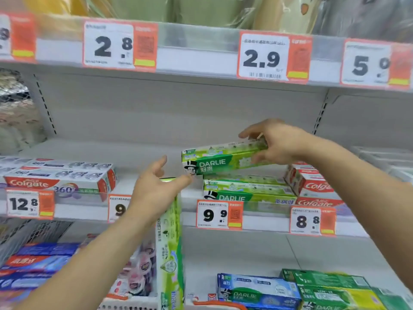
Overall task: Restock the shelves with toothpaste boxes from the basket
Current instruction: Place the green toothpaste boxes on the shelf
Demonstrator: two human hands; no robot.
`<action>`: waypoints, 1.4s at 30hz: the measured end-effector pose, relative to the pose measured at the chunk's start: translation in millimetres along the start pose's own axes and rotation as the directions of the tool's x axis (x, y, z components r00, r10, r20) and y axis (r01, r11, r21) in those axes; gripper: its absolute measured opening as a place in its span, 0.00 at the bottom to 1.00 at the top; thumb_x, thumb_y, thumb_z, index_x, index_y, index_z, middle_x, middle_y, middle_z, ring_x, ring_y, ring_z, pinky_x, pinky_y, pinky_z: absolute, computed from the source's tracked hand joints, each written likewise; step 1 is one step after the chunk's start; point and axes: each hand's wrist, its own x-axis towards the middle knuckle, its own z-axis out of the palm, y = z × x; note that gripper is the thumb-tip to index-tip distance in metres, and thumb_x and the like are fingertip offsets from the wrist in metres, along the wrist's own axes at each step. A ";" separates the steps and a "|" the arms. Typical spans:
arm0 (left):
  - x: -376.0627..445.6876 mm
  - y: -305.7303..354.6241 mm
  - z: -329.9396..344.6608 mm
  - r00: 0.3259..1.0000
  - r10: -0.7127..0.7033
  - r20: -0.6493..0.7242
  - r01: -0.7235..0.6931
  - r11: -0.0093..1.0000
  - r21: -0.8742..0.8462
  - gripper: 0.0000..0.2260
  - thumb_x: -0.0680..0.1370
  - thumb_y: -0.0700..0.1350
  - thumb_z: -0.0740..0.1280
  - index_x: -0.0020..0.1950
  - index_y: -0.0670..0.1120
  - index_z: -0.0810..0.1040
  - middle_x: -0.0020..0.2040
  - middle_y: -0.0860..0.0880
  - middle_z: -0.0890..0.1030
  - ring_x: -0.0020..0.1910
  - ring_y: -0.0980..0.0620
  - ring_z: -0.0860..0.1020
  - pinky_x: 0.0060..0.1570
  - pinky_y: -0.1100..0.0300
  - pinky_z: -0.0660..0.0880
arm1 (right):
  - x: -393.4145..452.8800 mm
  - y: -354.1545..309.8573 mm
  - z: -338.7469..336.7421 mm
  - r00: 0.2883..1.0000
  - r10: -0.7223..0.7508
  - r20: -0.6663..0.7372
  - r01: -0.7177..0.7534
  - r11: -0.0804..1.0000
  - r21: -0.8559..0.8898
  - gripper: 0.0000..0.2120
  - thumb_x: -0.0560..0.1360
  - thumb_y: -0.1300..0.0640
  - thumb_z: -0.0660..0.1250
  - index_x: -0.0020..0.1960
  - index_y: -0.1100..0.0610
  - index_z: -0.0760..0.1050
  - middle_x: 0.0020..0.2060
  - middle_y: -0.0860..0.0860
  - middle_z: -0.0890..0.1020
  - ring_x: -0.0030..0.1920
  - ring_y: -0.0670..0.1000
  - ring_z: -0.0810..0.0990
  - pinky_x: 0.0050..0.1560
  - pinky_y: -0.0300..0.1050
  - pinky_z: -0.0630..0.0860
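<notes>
Toothpaste fills the shelves in front of the person, and both bare arms reach up toward the middle shelf point(138, 151). The right hand point(277, 142) grips a green Darlie box point(223, 158) by its right end, fingers over the top edge and thumb under the front face, holding it level just above a stack of Darlie boxes point(245, 190) that already lies on the shelf. The lifted box's left end hangs free, close to the fingertips of the left hand point(156, 186). That left hand is spread, fingers straight and apart, palm turned toward the box; I cannot tell whether its fingertips touch the box's corner. Just under and behind the left hand a second green box point(171, 242) stands on end, running down toward the basket point(131, 304), whose white rim shows at the bottom edge beside the left forearm. Whether the left hand steadies this upright box is hidden by the hand itself.

Right of the right hand, red Colgate boxes point(312, 186) sit on the same shelf beside the Darlie stack. Left of the left hand lie white Colgate 360 boxes point(60, 177). Below the right arm, blue and green Darlie boxes point(312, 289) rest on the lower shelf. Orange price tags point(220, 214) line the shelf edge beneath the hands.
</notes>
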 end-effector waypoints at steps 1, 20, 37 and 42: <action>-2.6 -4.2 2.5 1.000 -0.004 -0.027 0.003 0.999 -0.035 0.29 0.72 0.51 0.77 0.72 0.53 0.75 0.65 0.50 0.78 0.60 0.52 0.77 0.56 0.59 0.70 | 13.5 5.2 -0.3 0.998 0.048 0.030 -0.047 0.998 -0.034 0.29 0.71 0.54 0.77 0.70 0.47 0.73 0.63 0.50 0.78 0.57 0.51 0.78 0.56 0.41 0.72; -5.4 -42.7 -26.5 0.935 -0.354 -0.005 0.265 0.709 -0.653 0.18 0.70 0.54 0.78 0.42 0.38 0.81 0.40 0.41 0.78 0.37 0.44 0.76 0.42 0.50 0.75 | -37.1 -104.5 73.7 0.962 -0.190 0.195 0.070 0.864 0.498 0.25 0.69 0.40 0.76 0.62 0.45 0.75 0.51 0.43 0.82 0.48 0.46 0.83 0.50 0.42 0.79; -6.8 -39.0 -27.9 0.986 0.001 0.165 0.067 0.910 -0.408 0.34 0.60 0.59 0.83 0.55 0.37 0.80 0.45 0.42 0.87 0.39 0.45 0.84 0.44 0.52 0.79 | -69.1 -53.2 104.6 0.952 -0.022 0.305 -0.263 0.446 0.855 0.21 0.67 0.56 0.78 0.56 0.64 0.80 0.49 0.60 0.86 0.42 0.55 0.85 0.40 0.43 0.80; -16.9 -42.1 -12.5 0.987 -0.024 0.157 0.098 0.871 -0.482 0.30 0.63 0.56 0.76 0.52 0.33 0.78 0.37 0.41 0.84 0.30 0.45 0.77 0.28 0.60 0.77 | -79.3 -38.2 90.5 0.967 0.067 0.245 -0.241 0.545 0.803 0.20 0.69 0.41 0.73 0.52 0.55 0.83 0.46 0.55 0.87 0.46 0.50 0.84 0.51 0.49 0.73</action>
